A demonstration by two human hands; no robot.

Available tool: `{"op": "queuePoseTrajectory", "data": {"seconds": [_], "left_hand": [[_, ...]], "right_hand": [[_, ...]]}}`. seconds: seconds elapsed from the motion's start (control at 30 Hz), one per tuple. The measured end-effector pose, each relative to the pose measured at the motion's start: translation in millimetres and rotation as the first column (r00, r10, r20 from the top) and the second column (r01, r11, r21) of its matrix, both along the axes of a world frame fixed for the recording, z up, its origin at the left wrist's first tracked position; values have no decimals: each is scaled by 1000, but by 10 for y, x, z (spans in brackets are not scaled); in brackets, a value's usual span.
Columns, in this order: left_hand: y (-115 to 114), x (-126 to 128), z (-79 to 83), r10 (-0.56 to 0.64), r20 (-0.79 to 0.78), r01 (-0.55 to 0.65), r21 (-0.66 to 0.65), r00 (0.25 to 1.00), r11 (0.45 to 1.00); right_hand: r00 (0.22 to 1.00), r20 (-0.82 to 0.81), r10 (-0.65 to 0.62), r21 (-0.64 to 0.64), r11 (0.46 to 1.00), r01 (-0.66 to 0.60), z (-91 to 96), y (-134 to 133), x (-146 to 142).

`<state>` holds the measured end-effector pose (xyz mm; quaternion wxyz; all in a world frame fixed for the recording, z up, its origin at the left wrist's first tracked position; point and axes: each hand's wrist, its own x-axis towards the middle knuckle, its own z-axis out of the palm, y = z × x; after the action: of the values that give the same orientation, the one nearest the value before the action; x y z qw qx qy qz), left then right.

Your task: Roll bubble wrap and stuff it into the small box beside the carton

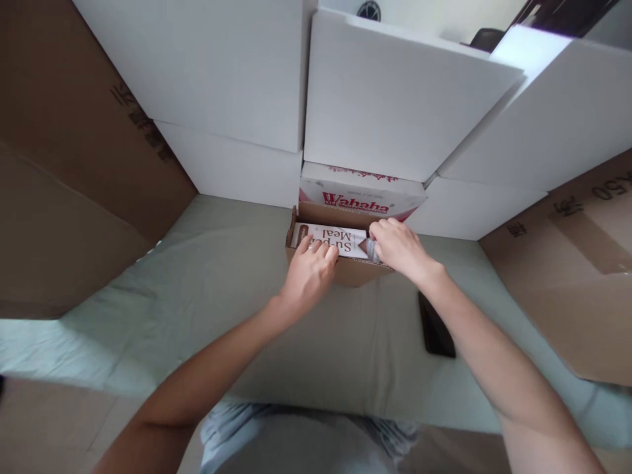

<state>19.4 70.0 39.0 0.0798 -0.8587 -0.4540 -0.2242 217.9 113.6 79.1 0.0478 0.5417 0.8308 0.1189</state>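
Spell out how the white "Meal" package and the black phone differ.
The white package carries brown lettering; the black phone shows none. The package sits inside the open brown box; the phone lies on the green cloth. The left hand is at the package; neither hand is on the phone. Both look rectangular.

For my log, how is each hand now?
Left hand: half-curled at the near rim of the cardboard box; grip cannot be told.
Right hand: curled at its right end; hold cannot be told.

Pale green cloth (217, 283) (faintly creased) spreads above a brownish floor (54, 421), white boxes (390, 99) lining the back.
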Motion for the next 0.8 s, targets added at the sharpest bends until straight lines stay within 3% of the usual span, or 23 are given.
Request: {"op": "queuePoseTrajectory", "data": {"seconds": [0.2,0.33,0.47,0.53,0.6,0.63,0.67,0.7,0.73,0.8], "left_hand": [[23,21,-27,0,4,-1,19,1000,1000],[108,30,-67,-11,44,10,34,999,999],[126,8,-82,-69,158,58,72,985,996],[-2,-18,-92,-158,294,129,118,943,985],[-229,-37,-139,-253,480,241,87,840,967],[-363,-38,-183,-259,583,320,-2,770,948],[-497,-32,-242,-161,685,374,-174,711,911],[-620,-17,-314,-1,754,432,-375,657,820],[-726,4,-393,159,776,532,-550,610,643],[-868,55,-553,465,735,677,-660,493,325]], "right_hand": [[985,-155,70,322,947,-16,82,-97,192],[930,-289,226,535,844,-39,242,-299,294],[805,-450,386,674,739,22,318,-792,309],[742,-496,451,715,697,55,260,-1112,317],[715,-504,485,703,711,13,124,-1424,320],[717,-508,477,686,727,3,27,-1562,310],[717,-529,454,660,751,12,-87,-1681,285],[698,-558,448,650,759,33,-217,-1780,244],[676,-596,433,617,785,42,-356,-1858,185],[650,-646,400,536,844,14,-643,-1963,27]]}}
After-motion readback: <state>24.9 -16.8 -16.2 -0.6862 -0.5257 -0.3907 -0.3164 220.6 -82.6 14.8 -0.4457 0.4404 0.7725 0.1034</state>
